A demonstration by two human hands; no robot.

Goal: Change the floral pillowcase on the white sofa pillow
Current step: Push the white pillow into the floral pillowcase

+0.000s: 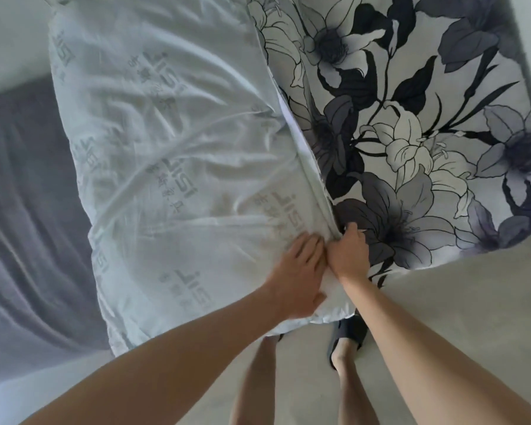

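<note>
A large white pillow with pale printed lettering fills the left and middle of the view, creased and half out of its cover. The floral pillowcase, white with dark blue and grey flowers, covers the pillow's right part. My left hand lies flat on the white pillow near its lower corner, fingers straight and pressing on the fabric. My right hand sits just to its right and grips the open edge of the floral pillowcase, fingers curled into the seam.
A grey sofa cover lies under the pillow at the left. Pale floor spreads below and to the right. My legs and a dark slipper stand directly under the pillow's lower corner.
</note>
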